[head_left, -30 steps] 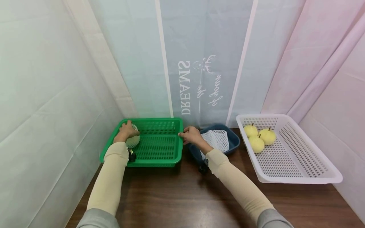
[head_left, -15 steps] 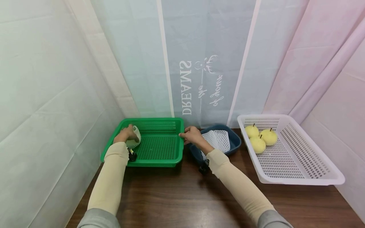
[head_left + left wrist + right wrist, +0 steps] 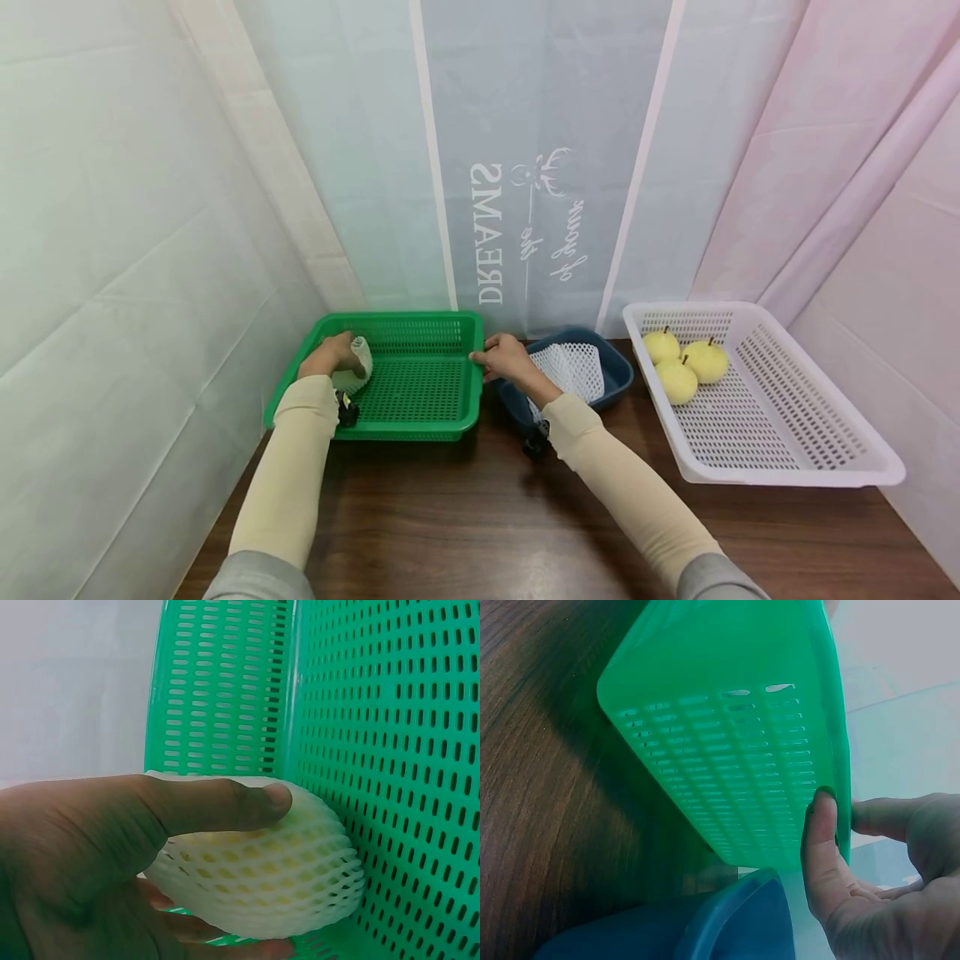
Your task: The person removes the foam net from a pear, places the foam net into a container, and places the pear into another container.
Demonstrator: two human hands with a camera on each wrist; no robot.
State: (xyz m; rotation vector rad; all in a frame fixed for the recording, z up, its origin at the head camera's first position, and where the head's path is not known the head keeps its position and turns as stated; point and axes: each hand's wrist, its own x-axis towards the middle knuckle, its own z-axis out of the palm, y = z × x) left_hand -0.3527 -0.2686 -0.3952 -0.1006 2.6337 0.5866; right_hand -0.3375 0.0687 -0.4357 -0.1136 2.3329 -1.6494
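Observation:
In the left wrist view, a pale yellow fruit, likely a pear, sits inside a white foam net (image 3: 277,877). My left hand (image 3: 97,855) grips this netted fruit, thumb across its top and fingers around its lower side. Both are at the left end of the green basket (image 3: 420,429), the fruit low against its floor. At the basket's right end, my right hand (image 3: 506,358) pinches the rim; the right wrist view shows thumb and finger on opposite sides of that green edge (image 3: 840,750). My left fingertips are partly hidden behind the fruit.
A dark blue bin (image 3: 618,375) with white foam nets (image 3: 570,367) stands partly under my right wrist. Farther right, a white basket (image 3: 787,475) holds several yellow pears (image 3: 705,361) in its left part. Fabric walls (image 3: 540,100) enclose the brown table (image 3: 435,517).
My left hand has come down slightly, with the netted fruit shifting a little rightward and turning under it. The right hand keeps its pinch on the green basket's rim.

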